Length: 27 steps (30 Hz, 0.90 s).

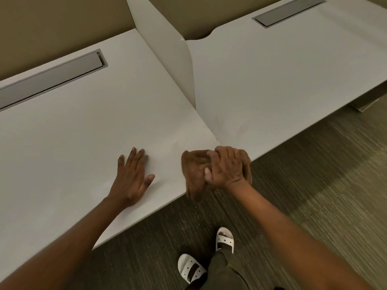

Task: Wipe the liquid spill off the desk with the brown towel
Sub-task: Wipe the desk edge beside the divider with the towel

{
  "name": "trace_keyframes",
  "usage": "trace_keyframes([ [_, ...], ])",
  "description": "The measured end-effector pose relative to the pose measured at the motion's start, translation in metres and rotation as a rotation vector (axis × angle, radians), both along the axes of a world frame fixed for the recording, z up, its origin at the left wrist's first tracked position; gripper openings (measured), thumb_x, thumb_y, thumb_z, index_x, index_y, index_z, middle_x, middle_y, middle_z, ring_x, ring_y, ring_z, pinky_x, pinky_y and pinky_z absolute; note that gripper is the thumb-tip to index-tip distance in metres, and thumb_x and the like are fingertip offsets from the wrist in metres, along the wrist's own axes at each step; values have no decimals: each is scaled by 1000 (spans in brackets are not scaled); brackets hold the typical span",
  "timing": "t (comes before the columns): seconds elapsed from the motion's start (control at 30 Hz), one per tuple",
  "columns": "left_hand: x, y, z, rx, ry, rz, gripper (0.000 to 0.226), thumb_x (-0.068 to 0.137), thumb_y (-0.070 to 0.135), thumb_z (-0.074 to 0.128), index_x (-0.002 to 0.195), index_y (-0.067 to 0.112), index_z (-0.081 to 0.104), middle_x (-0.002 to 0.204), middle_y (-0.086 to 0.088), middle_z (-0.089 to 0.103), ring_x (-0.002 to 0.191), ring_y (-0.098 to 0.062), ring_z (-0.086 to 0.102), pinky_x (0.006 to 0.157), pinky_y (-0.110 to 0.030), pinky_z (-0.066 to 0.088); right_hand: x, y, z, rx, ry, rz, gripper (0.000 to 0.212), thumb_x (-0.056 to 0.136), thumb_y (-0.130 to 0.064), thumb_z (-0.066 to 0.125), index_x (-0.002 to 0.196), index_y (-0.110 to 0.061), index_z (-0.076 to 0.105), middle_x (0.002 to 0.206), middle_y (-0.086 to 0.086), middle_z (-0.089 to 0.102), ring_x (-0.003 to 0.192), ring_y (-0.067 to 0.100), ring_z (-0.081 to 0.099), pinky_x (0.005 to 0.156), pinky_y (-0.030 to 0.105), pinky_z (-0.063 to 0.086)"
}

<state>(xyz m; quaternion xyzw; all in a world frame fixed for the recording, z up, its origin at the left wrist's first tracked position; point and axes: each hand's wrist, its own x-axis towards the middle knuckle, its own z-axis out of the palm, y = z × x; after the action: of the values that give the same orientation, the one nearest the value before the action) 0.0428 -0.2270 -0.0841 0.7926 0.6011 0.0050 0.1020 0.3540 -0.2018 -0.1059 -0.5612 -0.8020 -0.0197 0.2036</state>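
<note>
The brown towel (194,174) lies bunched at the front edge of the white desk (88,126), partly hanging over the edge. My right hand (227,167) presses down on top of it, fingers curled over the cloth, right where the two desk tops meet. My left hand (134,178) rests flat on the desk, fingers spread, a little to the left of the towel and holding nothing. I cannot make out any liquid on the surface; faint smears show on the adjoining desk top (240,128) beyond the towel.
An upright white divider panel (167,53) separates the two desk tops. Each top has a grey cable tray lid, one at the left (50,78) and one at the back right (289,10). Below the edge is carpet with my feet in white sandals (225,238).
</note>
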Motion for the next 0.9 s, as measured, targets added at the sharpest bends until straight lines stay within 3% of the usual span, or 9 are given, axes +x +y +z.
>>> trace_keyframes([
  [0.17,4,1,1,-21,48,1,94,89,69,0,149,2,26,160,-17,18,150,-28,1,119,-57,2,27,12,7,-174,58,-95,57,73,-47,41,110,-6,51,105,18,51,95,36,46,82,53,46],
  [0.27,3,1,3,-29,48,11,95,88,70,-2,149,3,26,160,-16,18,150,-27,0,120,-55,1,21,6,9,-300,40,-160,60,79,-51,40,123,-10,36,122,15,39,106,33,37,88,53,41],
  [0.37,3,1,5,-35,25,14,95,88,70,-3,149,3,27,160,-16,19,150,-26,1,120,-54,0,21,7,13,-460,63,-179,70,87,-58,32,140,-13,21,145,16,26,128,36,28,105,55,29],
  [0.47,4,1,8,-47,11,23,97,87,70,-5,149,3,27,160,-15,19,150,-26,0,120,-54,0,22,16,21,-642,279,-158,79,90,-69,27,148,-17,15,152,13,27,136,32,28,114,55,22],
  [0.57,5,0,9,-52,13,33,96,88,69,-4,149,3,29,160,-15,20,149,-26,2,120,-54,2,20,28,31,-784,525,-187,80,86,-73,36,147,-24,20,150,9,36,136,30,37,114,56,29],
  [0.7,8,5,12,-72,39,61,93,90,68,4,144,-1,35,152,-22,35,146,-36,21,117,-58,14,20,41,29,-894,509,-224,75,73,-81,50,125,-30,33,126,-3,46,118,22,49,105,50,42],
  [0.8,30,31,19,-54,40,170,87,91,65,12,137,-3,40,130,-26,53,123,-43,45,104,-58,33,25,45,22,-937,510,-253,61,75,-80,47,106,-30,31,108,-5,46,105,20,52,95,47,49],
  [0.9,64,72,22,-13,68,165,83,91,64,15,136,-1,41,129,-24,53,121,-43,44,104,-57,32,26,50,21,-942,511,-202,47,85,-70,44,102,-28,30,105,-4,45,101,17,53,100,48,46],
])
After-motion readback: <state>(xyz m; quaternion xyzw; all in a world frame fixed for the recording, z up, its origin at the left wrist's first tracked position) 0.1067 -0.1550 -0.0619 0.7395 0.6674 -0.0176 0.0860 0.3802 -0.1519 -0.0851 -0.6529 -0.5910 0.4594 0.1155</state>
